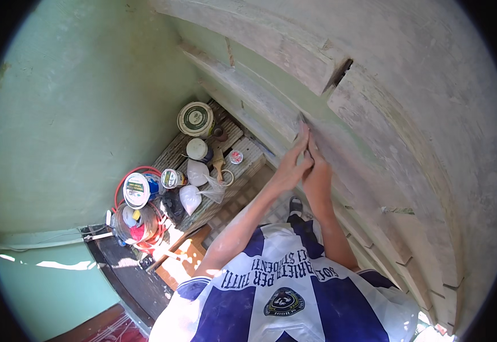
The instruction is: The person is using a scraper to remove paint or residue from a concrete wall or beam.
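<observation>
Both of my hands meet at the edge of a grey, plaster-coated ledge on the wall (270,102). My left hand (293,166) and my right hand (317,171) have their fingers pressed together, pointing up along the ledge. A small dark, thin piece (302,117) shows at the fingertips; what it is cannot be told, nor which hand grips it. Pale dust lies on my forearms. Beside the hands, the wall has a green painted strip (287,85) between raised grey bands, and a dark slot (339,77) cuts the upper band.
On a wooden bench (248,149) to the left stand a large lidded bucket (195,119), smaller tubs, a brush (218,163) and bags of white powder (190,199). Near them lie a coiled red hose (118,190) and another lidded bucket (137,190). My foot (295,205) is on the tiled floor.
</observation>
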A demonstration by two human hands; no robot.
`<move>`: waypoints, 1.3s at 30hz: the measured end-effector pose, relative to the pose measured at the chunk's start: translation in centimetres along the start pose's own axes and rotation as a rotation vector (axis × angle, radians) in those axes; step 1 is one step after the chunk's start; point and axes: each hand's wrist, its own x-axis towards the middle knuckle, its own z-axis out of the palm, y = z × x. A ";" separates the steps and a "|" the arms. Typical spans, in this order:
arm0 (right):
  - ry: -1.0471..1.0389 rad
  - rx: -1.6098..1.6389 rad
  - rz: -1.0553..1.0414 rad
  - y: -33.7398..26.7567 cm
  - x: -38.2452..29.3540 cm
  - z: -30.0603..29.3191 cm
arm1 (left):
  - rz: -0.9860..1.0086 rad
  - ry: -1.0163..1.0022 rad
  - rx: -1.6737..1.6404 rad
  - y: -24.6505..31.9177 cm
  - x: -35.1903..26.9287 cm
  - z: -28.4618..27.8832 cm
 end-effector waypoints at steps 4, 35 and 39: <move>-0.050 0.029 0.045 -0.1 1.0 0.9 | -0.008 -0.008 -0.012 -0.2 0.8 -1.5; 0.035 0.033 -0.027 -0.1 0.0 0.5 | 0.101 -0.008 -0.009 -1.5 0.3 -0.7; 0.034 0.031 0.012 -0.5 0.5 1.8 | 0.103 -0.008 0.004 -1.8 1.0 -2.3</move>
